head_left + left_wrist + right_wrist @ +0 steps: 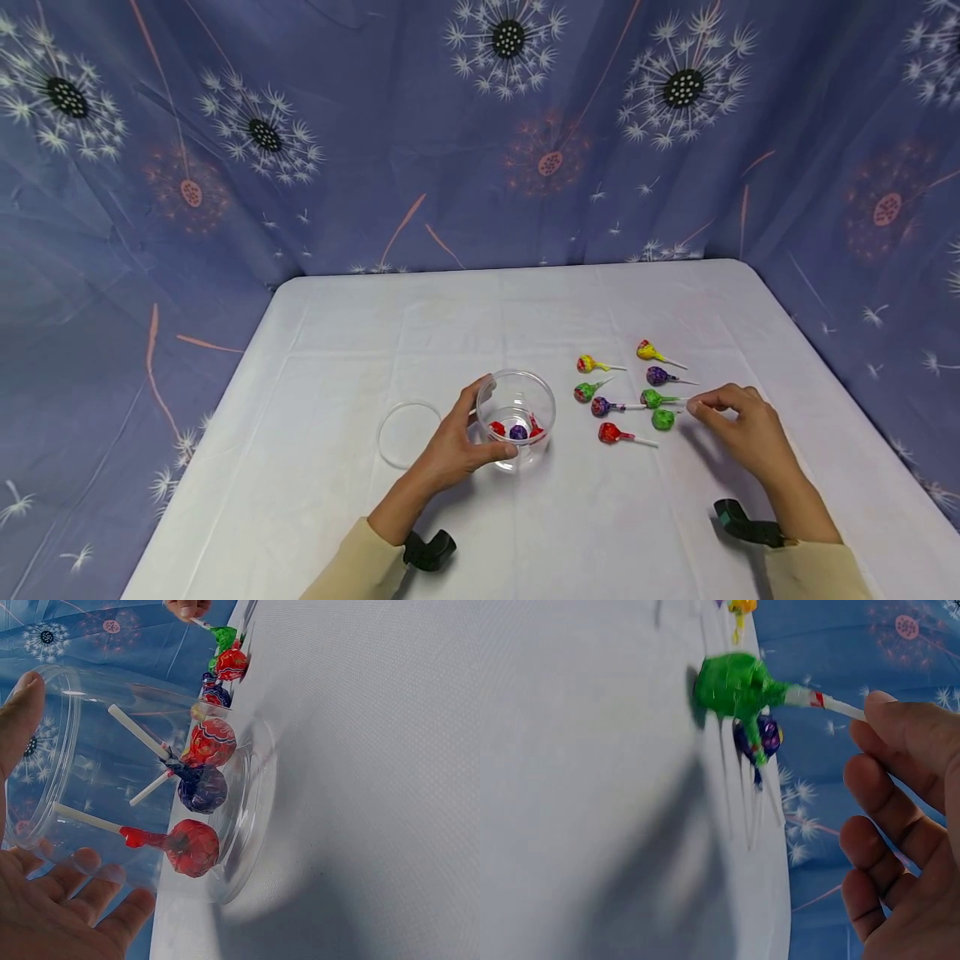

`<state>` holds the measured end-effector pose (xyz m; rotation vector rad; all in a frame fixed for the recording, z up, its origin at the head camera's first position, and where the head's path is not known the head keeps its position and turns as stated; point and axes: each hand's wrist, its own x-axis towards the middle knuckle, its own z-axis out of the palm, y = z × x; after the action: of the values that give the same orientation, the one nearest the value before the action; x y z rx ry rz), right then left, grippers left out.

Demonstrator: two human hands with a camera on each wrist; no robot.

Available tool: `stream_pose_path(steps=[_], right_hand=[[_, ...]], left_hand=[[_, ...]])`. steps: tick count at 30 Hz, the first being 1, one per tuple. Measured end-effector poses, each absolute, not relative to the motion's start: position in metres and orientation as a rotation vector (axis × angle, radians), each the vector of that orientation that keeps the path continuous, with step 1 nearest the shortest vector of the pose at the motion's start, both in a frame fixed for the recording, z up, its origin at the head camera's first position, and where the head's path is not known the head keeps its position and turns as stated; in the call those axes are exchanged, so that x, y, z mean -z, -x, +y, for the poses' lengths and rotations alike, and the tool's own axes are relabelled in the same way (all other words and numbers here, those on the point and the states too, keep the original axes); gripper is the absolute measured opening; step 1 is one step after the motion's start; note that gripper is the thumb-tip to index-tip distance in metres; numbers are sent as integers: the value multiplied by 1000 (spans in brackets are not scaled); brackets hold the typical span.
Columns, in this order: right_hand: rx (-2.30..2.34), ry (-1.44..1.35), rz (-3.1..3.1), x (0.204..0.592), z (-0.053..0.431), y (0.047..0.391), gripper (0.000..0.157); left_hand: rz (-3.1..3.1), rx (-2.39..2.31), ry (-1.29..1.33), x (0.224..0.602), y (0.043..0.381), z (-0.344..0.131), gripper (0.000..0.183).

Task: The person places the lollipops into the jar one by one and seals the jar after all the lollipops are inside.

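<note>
My left hand [457,450] grips a clear plastic tub [517,400] from its left side, thumb in front and fingers behind. Inside it lie two red lollipops [193,847] and a purple lollipop [202,789], sticks pointing up toward the rim. Over on the right, my right hand [742,429] pinches the white stick of a green lollipop [735,684] between thumb and forefinger. That lollipop's wrapped head [663,419] is low over the cloth, close beside another green lollipop [651,398].
Around the right hand lie several more lollipops: red [610,432], purple [602,406], yellow [587,363] and green [585,392]. A clear ring-shaped lid [408,404] rests left of the tub. White cloth covers the table [337,333]; a blue patterned curtain [450,150] hangs behind.
</note>
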<state>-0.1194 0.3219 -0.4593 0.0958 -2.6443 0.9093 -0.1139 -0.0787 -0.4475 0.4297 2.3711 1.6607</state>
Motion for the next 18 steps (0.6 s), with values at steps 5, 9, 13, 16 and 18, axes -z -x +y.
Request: stream_pose_path(steps=[5, 9, 13, 16, 18], right_hand=[[-916, -94, -2619, 452, 312, 123, 6], [-954, -85, -2601, 442, 302, 126, 7], [-1009, -103, -2560, 429, 290, 129, 7], [-1041, -146, -2521, 419, 280, 131, 5], [-1052, -171, -2505, 413, 273, 132, 4]], left_hand=[[2370, -1668, -443, 452, 115, -80, 93], [2370, -1666, -436, 450, 114, -80, 93], [2373, -1659, -430, 450, 114, -80, 93], [2377, -1658, -437, 451, 114, -80, 92], [2378, -1660, -444, 451, 114, -80, 92]])
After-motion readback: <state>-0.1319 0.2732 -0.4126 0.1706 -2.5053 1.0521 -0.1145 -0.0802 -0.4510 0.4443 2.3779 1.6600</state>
